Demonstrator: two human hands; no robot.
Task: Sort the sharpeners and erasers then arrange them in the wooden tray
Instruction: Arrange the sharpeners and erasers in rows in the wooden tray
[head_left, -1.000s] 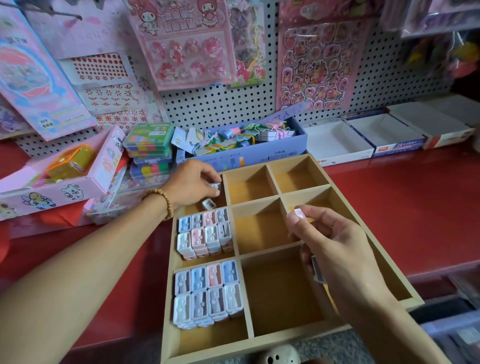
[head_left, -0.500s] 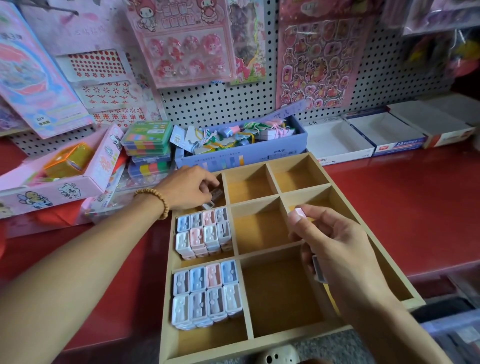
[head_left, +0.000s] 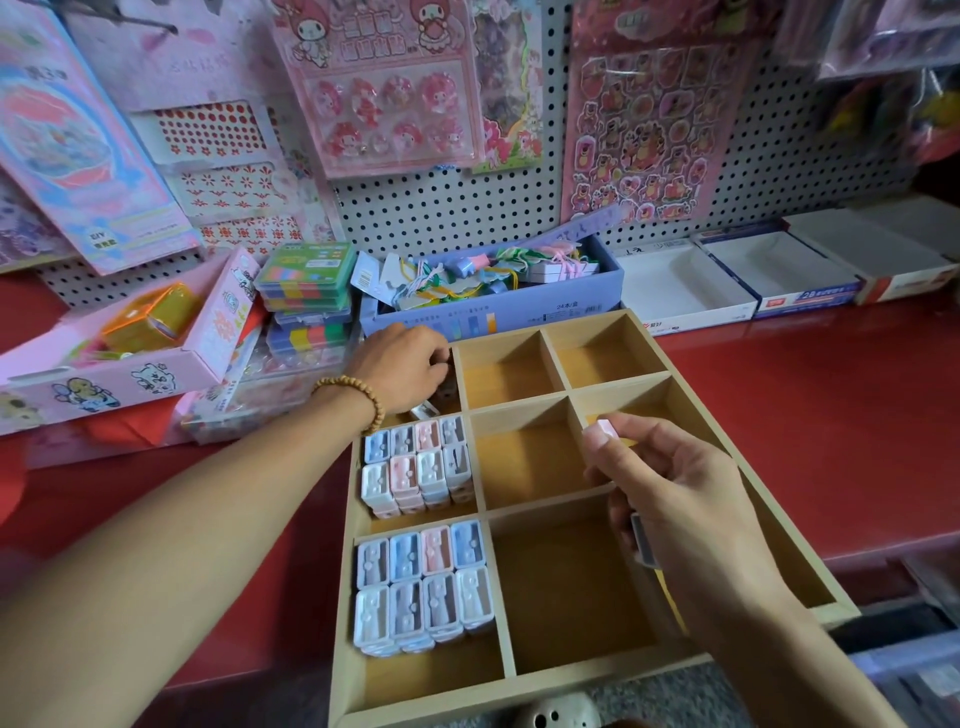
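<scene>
The wooden tray (head_left: 524, 680) with several compartments lies on the red counter. Pastel sharpeners in blue, pink and white fill its near-left compartment (head_left: 423, 584) and middle-left compartment (head_left: 418, 462). My left hand (head_left: 400, 366) reaches into the far-left compartment with curled fingers; a loose sharpener (head_left: 425, 410) lies just under it, and what the fingers hold is hidden. My right hand (head_left: 670, 488) hovers over the tray's right side, pinching a small pink sharpener (head_left: 605, 428) at the fingertips, with another pale sharpener (head_left: 643, 540) tucked in the palm.
A blue box (head_left: 498, 306) of tangled small items stands behind the tray. Stacked green cases (head_left: 304, 288) and a pink box (head_left: 130, 353) sit at the left. White open boxes (head_left: 727, 280) line the right back. A pegboard with sticker packs (head_left: 649, 130) rises behind.
My left hand has dipped a little deeper into the far-left compartment, its fingers curling over the sharpeners there. My right hand has barely moved.
</scene>
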